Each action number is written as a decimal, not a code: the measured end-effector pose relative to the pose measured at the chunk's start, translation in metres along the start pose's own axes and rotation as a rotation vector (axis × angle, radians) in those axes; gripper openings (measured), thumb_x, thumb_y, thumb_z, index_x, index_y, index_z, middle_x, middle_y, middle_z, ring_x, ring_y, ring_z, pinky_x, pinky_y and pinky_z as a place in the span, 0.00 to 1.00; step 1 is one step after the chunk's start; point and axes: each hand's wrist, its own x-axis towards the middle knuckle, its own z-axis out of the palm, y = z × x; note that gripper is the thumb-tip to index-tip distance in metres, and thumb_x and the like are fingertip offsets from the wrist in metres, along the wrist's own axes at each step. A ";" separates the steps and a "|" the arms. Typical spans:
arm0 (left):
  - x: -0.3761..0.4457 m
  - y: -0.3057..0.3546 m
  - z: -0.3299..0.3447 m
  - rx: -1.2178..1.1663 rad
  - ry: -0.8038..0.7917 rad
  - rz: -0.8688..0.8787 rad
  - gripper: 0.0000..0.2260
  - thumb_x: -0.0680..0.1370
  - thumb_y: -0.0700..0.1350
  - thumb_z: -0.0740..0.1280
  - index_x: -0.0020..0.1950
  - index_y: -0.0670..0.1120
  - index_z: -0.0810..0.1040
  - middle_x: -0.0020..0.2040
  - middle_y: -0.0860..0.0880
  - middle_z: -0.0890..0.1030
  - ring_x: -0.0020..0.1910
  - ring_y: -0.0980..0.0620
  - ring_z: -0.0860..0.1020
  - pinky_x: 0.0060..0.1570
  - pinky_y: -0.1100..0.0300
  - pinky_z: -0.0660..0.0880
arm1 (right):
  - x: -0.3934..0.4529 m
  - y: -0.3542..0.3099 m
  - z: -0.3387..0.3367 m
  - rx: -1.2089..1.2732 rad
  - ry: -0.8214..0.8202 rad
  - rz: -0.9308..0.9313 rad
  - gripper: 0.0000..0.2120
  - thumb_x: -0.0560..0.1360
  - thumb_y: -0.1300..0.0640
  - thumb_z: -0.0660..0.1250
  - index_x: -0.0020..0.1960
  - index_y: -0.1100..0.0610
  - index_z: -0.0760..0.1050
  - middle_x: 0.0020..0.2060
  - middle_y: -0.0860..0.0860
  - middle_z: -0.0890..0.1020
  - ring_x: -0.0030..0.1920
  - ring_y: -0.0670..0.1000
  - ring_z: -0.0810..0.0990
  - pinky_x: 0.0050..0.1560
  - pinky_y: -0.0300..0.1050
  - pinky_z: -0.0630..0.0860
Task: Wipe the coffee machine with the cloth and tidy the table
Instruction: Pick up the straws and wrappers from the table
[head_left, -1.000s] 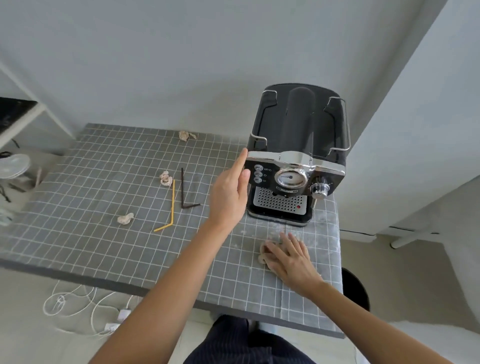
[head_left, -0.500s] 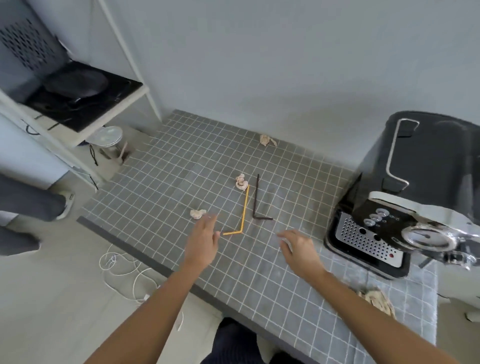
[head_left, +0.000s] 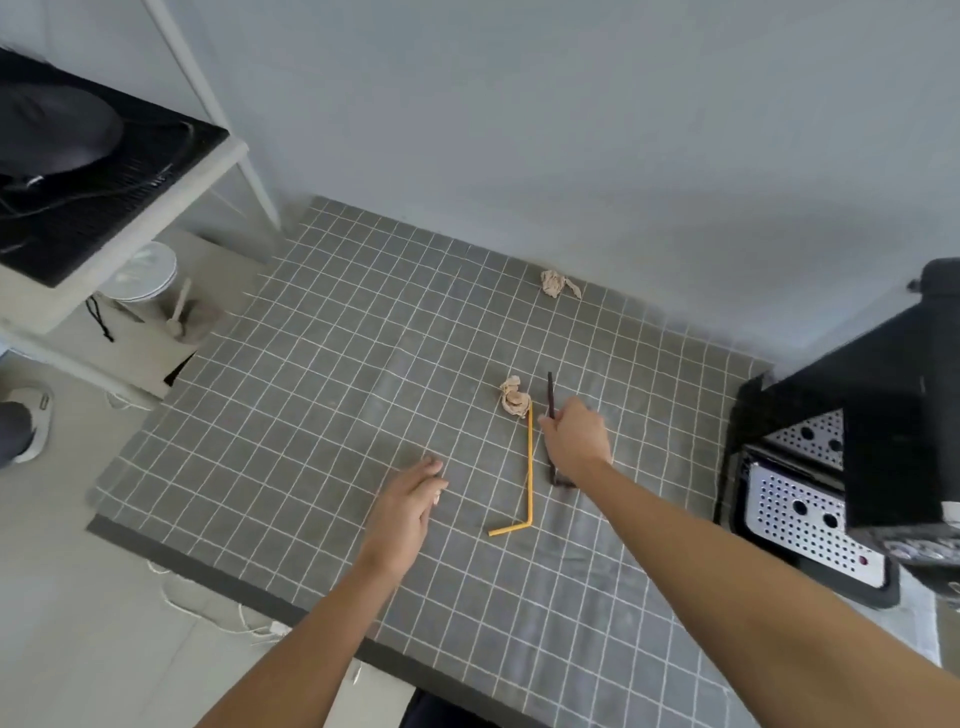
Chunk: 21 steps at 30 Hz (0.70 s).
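Note:
The black coffee machine (head_left: 878, 395) stands at the table's right edge, its perforated steel drip tray (head_left: 800, 514) facing me. My right hand (head_left: 576, 439) rests on the dark brown bent straw (head_left: 550, 387), fingers pinched around its middle. Just left of it lies a yellow bent straw (head_left: 530, 467). One crumpled paper ball (head_left: 514, 397) sits at the yellow straw's far end, another (head_left: 558, 283) near the wall. My left hand (head_left: 410, 506) lies palm-down on the grey checked table (head_left: 311, 395), fingers together; what is under it is hidden. No cloth is in view.
A white shelf unit (head_left: 130, 218) with black items stands to the left. Below it are a white lidded tub (head_left: 145, 270) and a shoe (head_left: 26, 421) on the floor. White cable (head_left: 208, 608) lies under the table's near edge. The wall runs close behind the table.
My view has swung further left, away from the machine. The right hand reached forward onto the dark straw. The left hand slid over the spot where a small paper ball lay.

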 end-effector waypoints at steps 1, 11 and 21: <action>0.005 0.001 -0.002 -0.039 0.011 -0.001 0.11 0.70 0.29 0.72 0.50 0.40 0.82 0.57 0.42 0.82 0.56 0.45 0.80 0.60 0.58 0.75 | 0.003 -0.001 0.002 -0.024 -0.002 0.024 0.17 0.81 0.50 0.61 0.64 0.61 0.69 0.56 0.60 0.78 0.53 0.61 0.81 0.41 0.49 0.75; 0.142 0.035 0.029 0.028 -0.105 0.095 0.23 0.76 0.36 0.66 0.70 0.50 0.70 0.62 0.45 0.74 0.57 0.47 0.74 0.56 0.53 0.76 | 0.020 0.015 0.004 0.087 0.045 0.038 0.07 0.82 0.57 0.56 0.53 0.60 0.69 0.45 0.60 0.79 0.36 0.54 0.76 0.35 0.50 0.75; 0.145 0.015 0.061 0.104 -0.073 0.256 0.14 0.80 0.57 0.58 0.46 0.47 0.74 0.50 0.50 0.76 0.48 0.50 0.74 0.46 0.55 0.75 | 0.110 -0.026 -0.054 0.025 0.170 -0.105 0.17 0.80 0.43 0.60 0.41 0.55 0.73 0.31 0.49 0.75 0.31 0.52 0.76 0.31 0.44 0.72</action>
